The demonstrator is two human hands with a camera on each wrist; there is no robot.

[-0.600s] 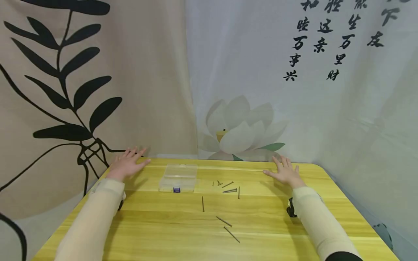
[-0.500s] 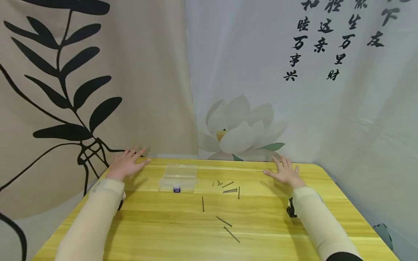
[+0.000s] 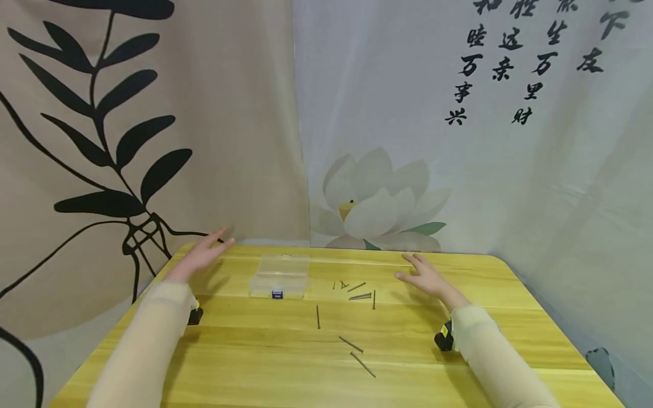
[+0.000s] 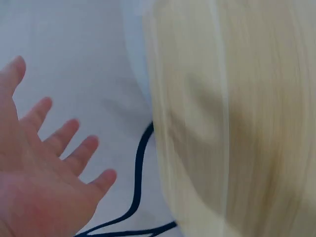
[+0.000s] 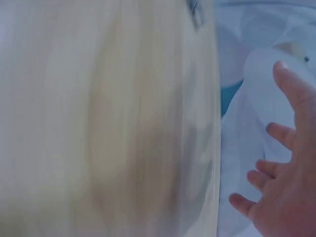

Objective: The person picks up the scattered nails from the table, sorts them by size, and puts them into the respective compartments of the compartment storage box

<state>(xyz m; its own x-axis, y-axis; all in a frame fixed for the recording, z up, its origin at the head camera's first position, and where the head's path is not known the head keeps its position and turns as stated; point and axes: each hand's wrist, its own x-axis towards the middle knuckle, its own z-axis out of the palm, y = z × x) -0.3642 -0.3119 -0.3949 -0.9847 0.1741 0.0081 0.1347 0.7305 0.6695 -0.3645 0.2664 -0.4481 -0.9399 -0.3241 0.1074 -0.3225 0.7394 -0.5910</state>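
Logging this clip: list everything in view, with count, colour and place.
Clear box: one, transparent, left of centre towards the table's far edge
Latch: one, blue, front of the box
Nail-like pieces: at least eight, dark grey, right of the box, three nearer the person; overlaps blur the count
Table: one, yellow wood-grain, beneath
Backdrop: cloth, beige and pale grey with plant, lotus and writing prints, behind and beside
Wrist devices: two, black, under the wrists
Sleeves: two, cream, both forearms
Left hand: one, bare, far left
Right hand: one, bare, far right
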